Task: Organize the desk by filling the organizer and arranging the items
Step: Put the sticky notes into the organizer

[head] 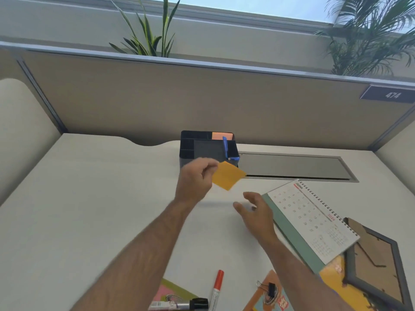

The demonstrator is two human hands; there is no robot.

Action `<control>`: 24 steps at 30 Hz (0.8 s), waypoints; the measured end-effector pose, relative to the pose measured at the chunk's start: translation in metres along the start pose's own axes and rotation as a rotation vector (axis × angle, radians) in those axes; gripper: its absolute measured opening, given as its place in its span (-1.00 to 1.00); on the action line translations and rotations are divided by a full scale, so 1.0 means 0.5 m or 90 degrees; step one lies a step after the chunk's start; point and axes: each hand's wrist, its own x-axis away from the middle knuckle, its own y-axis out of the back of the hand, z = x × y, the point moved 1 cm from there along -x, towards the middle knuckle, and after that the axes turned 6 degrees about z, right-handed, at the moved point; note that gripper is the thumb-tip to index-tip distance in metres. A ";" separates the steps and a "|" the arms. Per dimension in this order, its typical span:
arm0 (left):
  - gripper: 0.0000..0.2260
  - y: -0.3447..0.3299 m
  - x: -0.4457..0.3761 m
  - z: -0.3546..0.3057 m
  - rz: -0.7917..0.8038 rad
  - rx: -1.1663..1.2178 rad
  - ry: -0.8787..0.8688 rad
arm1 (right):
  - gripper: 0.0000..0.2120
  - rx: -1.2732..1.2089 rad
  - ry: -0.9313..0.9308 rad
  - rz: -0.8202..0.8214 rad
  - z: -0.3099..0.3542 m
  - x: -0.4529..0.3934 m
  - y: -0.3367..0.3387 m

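Observation:
My left hand pinches an orange sticky-note pad in the air, just in front of the black desk organizer. The organizer stands at the back of the desk and holds a pink-orange note pad in its rear right slot and a blue pen in the front right compartment. My right hand hovers open above the desk, right of and below the held pad, touching nothing.
A spiral desk calendar lies at right, partly over a face-down picture frame. Near the front edge lie a red marker, a black marker, a binder clip on a colourful card, and a pink-green pad. A cable-tray lid is right of the organizer.

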 end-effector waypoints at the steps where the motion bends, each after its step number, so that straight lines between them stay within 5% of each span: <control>1: -0.89 0.013 -0.031 0.001 -0.010 -0.027 -0.023 | -0.58 0.134 0.036 0.015 -0.021 -0.003 -0.005; 4: -0.87 0.040 -0.118 0.000 -0.041 -0.138 -0.070 | -0.45 0.439 0.138 0.061 -0.086 0.004 -0.024; 6: -0.87 0.050 -0.169 0.000 -0.061 -0.226 -0.102 | -0.44 0.508 0.169 0.058 -0.108 0.010 -0.031; 15: -0.74 0.022 -0.321 0.010 -0.043 -0.421 -0.175 | -0.49 0.533 0.194 0.034 -0.115 0.005 -0.034; 24: -0.82 -0.057 -0.350 0.058 0.054 -0.506 -0.180 | -0.52 0.530 0.210 0.017 -0.122 0.002 -0.037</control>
